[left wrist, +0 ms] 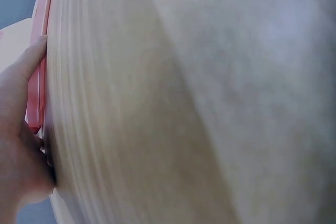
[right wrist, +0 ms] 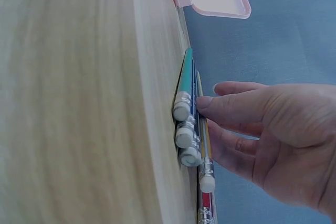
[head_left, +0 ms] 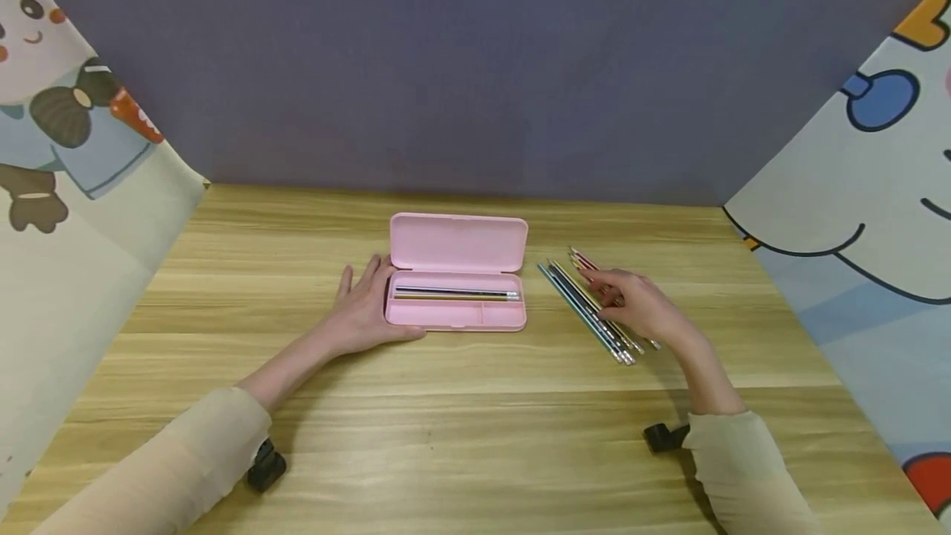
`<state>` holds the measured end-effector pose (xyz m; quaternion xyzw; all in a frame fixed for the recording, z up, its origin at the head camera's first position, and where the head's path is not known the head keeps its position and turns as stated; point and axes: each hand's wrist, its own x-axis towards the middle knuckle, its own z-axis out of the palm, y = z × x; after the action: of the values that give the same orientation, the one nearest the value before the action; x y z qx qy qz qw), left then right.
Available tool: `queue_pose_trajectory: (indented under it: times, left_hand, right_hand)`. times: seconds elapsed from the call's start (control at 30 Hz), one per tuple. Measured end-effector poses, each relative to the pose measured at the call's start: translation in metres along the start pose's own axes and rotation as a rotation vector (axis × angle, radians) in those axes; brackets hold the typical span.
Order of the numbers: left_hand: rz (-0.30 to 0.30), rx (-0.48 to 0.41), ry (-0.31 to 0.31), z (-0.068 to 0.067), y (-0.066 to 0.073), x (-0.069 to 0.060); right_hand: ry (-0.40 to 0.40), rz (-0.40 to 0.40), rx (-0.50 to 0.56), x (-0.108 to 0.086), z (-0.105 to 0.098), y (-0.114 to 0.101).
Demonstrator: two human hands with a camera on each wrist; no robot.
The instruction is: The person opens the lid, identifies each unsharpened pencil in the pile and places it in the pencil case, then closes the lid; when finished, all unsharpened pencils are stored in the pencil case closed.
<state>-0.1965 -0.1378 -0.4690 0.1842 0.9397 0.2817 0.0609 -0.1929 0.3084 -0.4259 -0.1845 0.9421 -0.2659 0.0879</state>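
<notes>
A pink pencil case (head_left: 503, 314) lies with its lid raised, pencils (head_left: 453, 294) in its long back compartment. My left hand (head_left: 364, 312) holds the case's left end, the thumb along the front side and the index finger near the back corner; the other fingers are spread. To the right of the case lies a loose bundle of pencils (head_left: 579, 308), teal, dark, yellow and red, erasers toward me. Over the bundle is my right hand (head_left: 639, 304), thumb and fingers apart and touching pencils. In the right wrist view the thumb tip meets the pencils (right wrist: 185, 85).
The wooden table (head_left: 446, 436) carries the case and pencils. A grey-blue panel (head_left: 461, 64) stands behind it. Printed cartoon panels flank the left (head_left: 74, 147) and right (head_left: 854, 188) sides.
</notes>
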Motion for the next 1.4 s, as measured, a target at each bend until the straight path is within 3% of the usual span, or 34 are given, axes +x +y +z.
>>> queue_pose_trajectory:
  times: [0.63, 1.07, 1.4]
  left_hand:
    - [0.004, 0.009, -0.01, 0.0009, 0.0013, 0.0009]
    - [0.014, 0.011, 0.011, -0.0007, 0.0011, -0.0001]
    - [0.0, 0.015, -0.012, 0.0004, 0.0013, 0.0004]
  right_hand:
    - [-0.016, -0.02, 0.038, -0.0011, -0.0006, 0.0048]
    - [0.044, -0.034, 0.061, -0.0036, -0.0072, -0.0018]
    - [0.098, -0.049, 0.058, -0.0036, -0.0074, -0.0045]
